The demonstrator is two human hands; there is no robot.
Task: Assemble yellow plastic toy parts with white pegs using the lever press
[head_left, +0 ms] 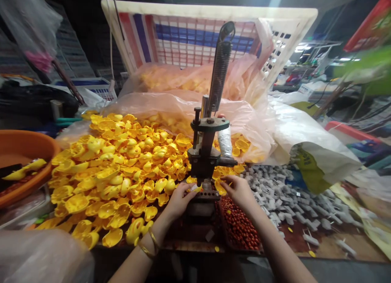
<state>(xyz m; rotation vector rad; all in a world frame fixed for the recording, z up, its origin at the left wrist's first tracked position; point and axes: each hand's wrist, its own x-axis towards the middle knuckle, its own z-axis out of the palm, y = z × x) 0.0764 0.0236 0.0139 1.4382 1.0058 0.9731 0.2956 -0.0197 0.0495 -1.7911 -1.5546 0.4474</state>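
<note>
A dark hand press (205, 148) with a coil spring on top stands upright in front of me. My left hand (181, 199) is at the left of its base, thumb and fingers closed on a small yellow and white piece (194, 188) under the press head. On the right of the base, my right hand (240, 190) pinches a yellow plastic shell half (220, 187). A large pile of yellow plastic shells (116, 173) spreads to the left of the press. Below my right hand lies a tray of small red-brown beads (240, 226).
Grey-white small blocks with metal pins (281, 193) are heaped at the right. An orange basin (45, 152) stands at the left. Behind the press, a tilted white plastic crate (210, 12) holds clear bags (183, 77) of yellow parts. A foil-wrapped lever (225, 142) sticks out from the press.
</note>
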